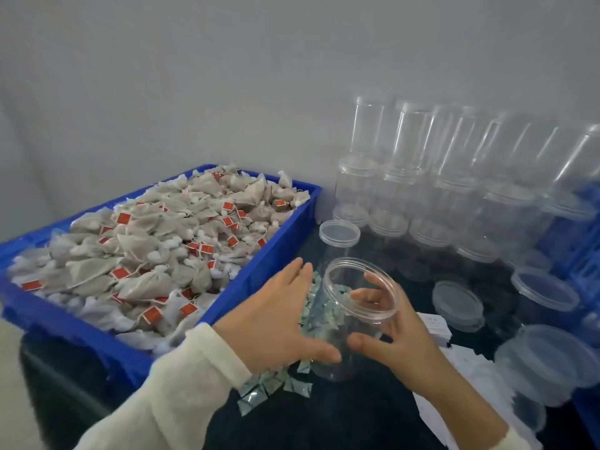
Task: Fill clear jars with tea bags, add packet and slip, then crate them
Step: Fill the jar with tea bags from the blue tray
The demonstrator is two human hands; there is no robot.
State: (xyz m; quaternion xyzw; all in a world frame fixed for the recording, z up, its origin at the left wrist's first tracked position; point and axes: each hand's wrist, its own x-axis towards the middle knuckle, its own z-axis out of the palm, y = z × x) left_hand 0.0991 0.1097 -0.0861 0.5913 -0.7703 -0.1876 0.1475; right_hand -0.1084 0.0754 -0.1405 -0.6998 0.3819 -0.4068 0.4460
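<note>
Step in hand: an empty clear jar (352, 315) is held tilted over the worktop (357, 417), its open mouth turned up and toward the camera; filling is judged not yet begun, as no tea bags are seen inside it.
Right hand (402, 339): closed around the jar, thumb on the near side of the body, fingers wrapped behind and visible through the clear wall near the rim.
Left hand (276, 315): spread wide and flat, fingers straight, nothing gripped; it is laid just beside the jar's left side, over a scatter of small pale green packets (276, 384). Whether the thumb touches the jar cannot be told.
Tea bags (146, 241): heaped in the blue crate (107, 345) to the left, just beyond the left hand.
Slips (435, 329): white papers lie to the right, partly hidden by the right hand.
Empty jar stock (454, 190): stacked against the wall, well apart from both hands.
Next move, judged: the left hand is required at the crate for tea bags while the jar is kept steady.
</note>
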